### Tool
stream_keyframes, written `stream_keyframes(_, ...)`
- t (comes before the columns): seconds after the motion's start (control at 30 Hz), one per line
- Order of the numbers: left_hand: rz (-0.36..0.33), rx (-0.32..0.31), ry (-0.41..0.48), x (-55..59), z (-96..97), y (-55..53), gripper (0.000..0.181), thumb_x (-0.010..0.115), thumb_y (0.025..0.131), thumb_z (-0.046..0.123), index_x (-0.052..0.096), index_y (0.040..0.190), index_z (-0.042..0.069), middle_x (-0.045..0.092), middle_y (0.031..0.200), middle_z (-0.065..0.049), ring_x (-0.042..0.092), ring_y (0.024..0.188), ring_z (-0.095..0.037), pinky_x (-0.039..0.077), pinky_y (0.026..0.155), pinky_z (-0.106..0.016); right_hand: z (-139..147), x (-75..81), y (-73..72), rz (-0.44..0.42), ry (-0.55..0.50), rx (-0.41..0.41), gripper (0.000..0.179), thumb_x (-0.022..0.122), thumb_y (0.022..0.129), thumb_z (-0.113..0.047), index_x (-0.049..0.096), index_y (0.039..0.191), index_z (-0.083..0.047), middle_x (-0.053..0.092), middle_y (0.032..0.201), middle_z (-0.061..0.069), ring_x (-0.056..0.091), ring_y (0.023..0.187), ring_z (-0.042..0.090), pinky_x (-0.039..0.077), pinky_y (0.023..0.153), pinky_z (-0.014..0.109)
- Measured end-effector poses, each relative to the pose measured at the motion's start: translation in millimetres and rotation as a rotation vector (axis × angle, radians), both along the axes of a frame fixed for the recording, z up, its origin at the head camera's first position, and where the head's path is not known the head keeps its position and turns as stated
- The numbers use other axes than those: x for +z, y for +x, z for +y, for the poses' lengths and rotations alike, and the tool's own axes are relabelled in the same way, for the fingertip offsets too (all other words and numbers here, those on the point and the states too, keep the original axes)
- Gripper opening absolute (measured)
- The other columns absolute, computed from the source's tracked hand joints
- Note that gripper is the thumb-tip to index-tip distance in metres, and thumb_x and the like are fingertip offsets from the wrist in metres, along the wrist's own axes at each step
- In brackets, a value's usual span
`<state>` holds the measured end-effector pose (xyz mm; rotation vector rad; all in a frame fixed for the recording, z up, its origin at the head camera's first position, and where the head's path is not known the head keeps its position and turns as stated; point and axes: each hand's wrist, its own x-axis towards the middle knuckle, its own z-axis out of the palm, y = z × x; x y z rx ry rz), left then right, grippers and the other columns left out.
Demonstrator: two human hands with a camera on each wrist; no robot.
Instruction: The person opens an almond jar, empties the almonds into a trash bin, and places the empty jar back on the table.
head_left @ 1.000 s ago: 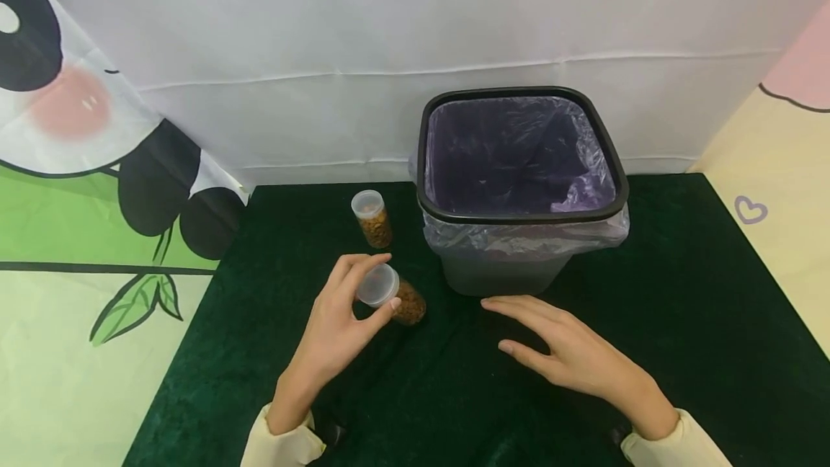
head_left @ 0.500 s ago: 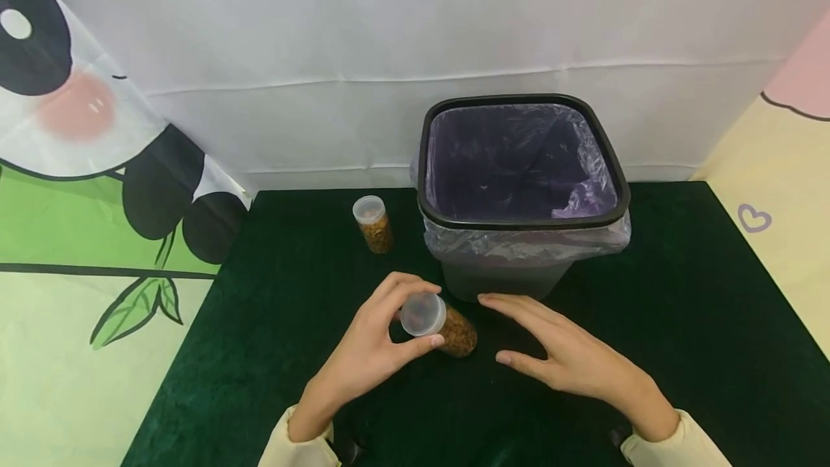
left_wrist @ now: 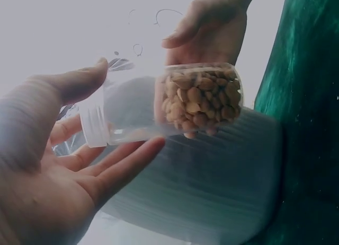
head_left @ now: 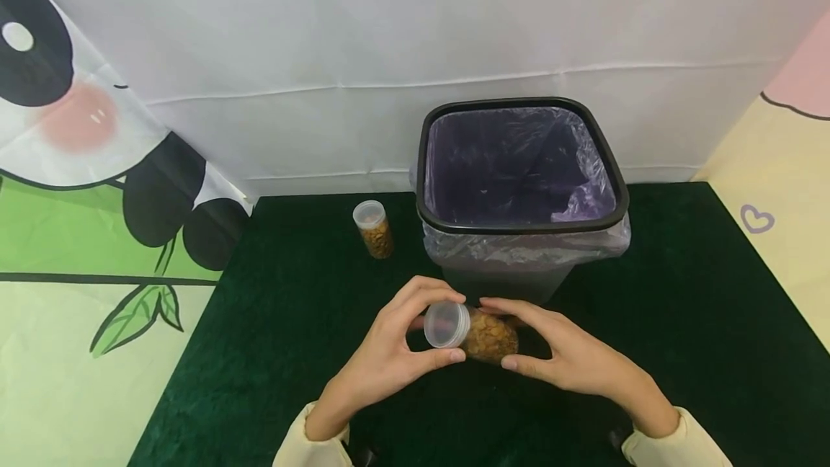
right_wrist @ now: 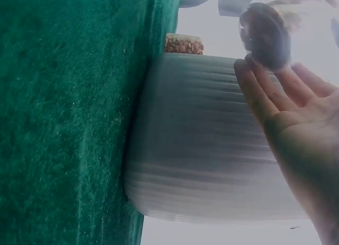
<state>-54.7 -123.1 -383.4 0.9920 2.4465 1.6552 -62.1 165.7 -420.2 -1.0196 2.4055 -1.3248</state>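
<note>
Held up off the dark green tablecloth [head_left: 259, 359], just in front of the grey waste bin [head_left: 499, 279]: a clear cylindrical jar [head_left: 491, 337], tilted, translucent lid [head_left: 444, 324] to the left and base to the right. Partly filled with brown kibble-like pieces [left_wrist: 201, 99] (gathered at the base end, with clear space near the lid). Pinched by the lid end in the left hand [head_left: 392, 359], between thumb and fingers. At the base end, the right hand [head_left: 573, 355], thumb and fingers spread apart, fingers along the jar's side (thumb clear of the jar in the left wrist view); cannot tell about firm fingertip contact.

Over the bin's black rim [head_left: 525, 228], a thin purplish liner [head_left: 512, 245], folded outward (crumpled at the inner right). Farther back, left of the bin and apart from it, a second jar [head_left: 378, 238], upright on the cloth, with similar lid and brown contents. At the wrists, pale yellow sleeves [head_left: 311, 445]. Behind, a white fabric backdrop [head_left: 292, 34]; at far left, a printed cartoon face [head_left: 84, 117] with pink cheek; at far right, a purple heart outline [head_left: 744, 216].
</note>
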Motion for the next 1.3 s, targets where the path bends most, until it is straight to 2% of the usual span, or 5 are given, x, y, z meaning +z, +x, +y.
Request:
stream_keyframes(0.27,0.022,-0.070,0.079,-1.0,6.5,-3.2,0.063,0.088,0.083,0.008,0.059,0.138,0.017,0.054,0.140,-0.005,0.058,0.124,-0.021,0.063,0.093,-0.035,1,-2.5,-3.4,0.029,-0.041,0.010,0.070,0.076,0.097,-0.025,0.042,0.158,-0.023,0.055,0.154,0.005,0.061,0.128,0.011,0.056,0.103,0.030)
stream_keyframes(0.4,0.064,-0.073,0.016,-3.0,9.3,-6.6,0.064,0.087,0.085,0.012,0.056,0.141,0.018,0.053,0.141,-0.004,0.058,0.125,-0.019,0.062,0.095,-0.033,2,-2.9,-4.6,0.048,-0.041,-0.002,0.072,0.080,0.093,-0.026,0.045,0.156,-0.022,0.058,0.149,0.006,0.062,0.123,0.010,0.057,0.100,0.030)
stream_keyframes(0.63,0.362,-0.042,-0.265,-4.7,7.3,-13.3,0.062,0.077,0.095,0.039,0.051,0.148,0.020,0.056,0.141,0.000,0.063,0.121,-0.011,0.058,0.098,-0.026,2,-3.6,-4.7,0.030,-0.017,0.002,0.065,0.079,0.094,-0.031,0.048,0.151,-0.023,0.063,0.139,0.003,0.064,0.112,0.006,0.059,0.092,0.030)
stream_keyframes(0.9,0.701,-0.049,-0.378,-6.7,1.2,-23.7,0.058,0.054,0.105,0.053,0.053,0.149,0.015,0.062,0.135,-0.002,0.066,0.112,-0.012,0.058,0.093,-0.025,5,-1.4,-5.5,-0.006,-0.016,0.033,0.063,0.080,0.094,-0.028,0.050,0.149,-0.021,0.065,0.133,0.003,0.064,0.105,0.006,0.058,0.087,0.029)
stream_keyframes(1.3,0.875,0.002,-0.398,-13.3,1.8,-30.0,0.064,0.039,0.106,0.063,0.063,0.138,0.014,0.070,0.115,0.001,0.062,0.079,-0.007,0.055,0.069,-0.020,5,-2.2,-4.1,-0.008,-0.021,0.058,0.065,0.080,0.094,-0.023,0.050,0.152,-0.019,0.065,0.135,0.005,0.063,0.106,0.006,0.058,0.087,0.028)
